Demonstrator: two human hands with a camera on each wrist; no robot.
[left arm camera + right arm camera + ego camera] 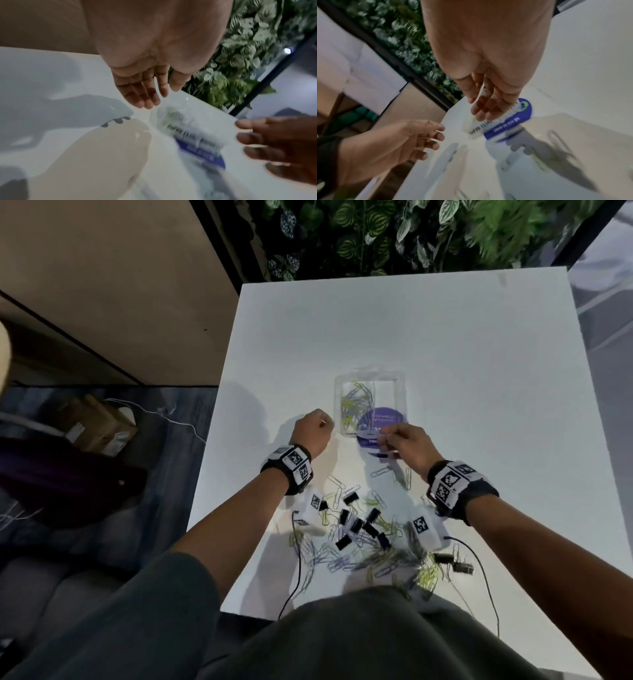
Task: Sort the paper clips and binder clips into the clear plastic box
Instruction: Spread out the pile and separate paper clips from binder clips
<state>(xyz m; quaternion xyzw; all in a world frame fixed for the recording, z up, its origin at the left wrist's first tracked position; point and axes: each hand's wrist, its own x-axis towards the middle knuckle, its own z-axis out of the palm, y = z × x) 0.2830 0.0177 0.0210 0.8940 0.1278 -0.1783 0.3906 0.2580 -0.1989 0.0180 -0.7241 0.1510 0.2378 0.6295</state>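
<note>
On the white table (445, 344), mid-surface ahead of me: the clear plastic box (371, 381), lying open, with a cluster of yellow-green and lilac paper clips (356, 402) in its left part. A round purple label (382, 422) covers its near right corner.

My left hand (313, 433) sits just left of the box, close to its near-left corner. From the head view it reads as a loose fist; the left wrist view shows the fingers (142, 93) hanging relaxed, pointing down toward the table, nothing in them. Not touching the box, as far as I can tell.

My right hand (407, 443) is at the box's near right edge, over the purple label. Fingers bent downward, tips close together. The right wrist view shows the fingers (486, 109) drooping over the label with something pale among them, too blurred to name. I cannot tell whether this hand has hold of a clip.

Nearer to me, behind both wrists: the unsorted heap. Loose paper clips (359, 556), lilac and yellow-green, spread across the near table edge, with black binder clips (356, 522) scattered through the middle of the heap and two more binder clips (452, 563) off to the right. A few single clips lie between the heap and my right hand.

Both wrists carry marker-tagged bands (291, 467); thin black cables (298, 570) trail off the near edge.
</note>
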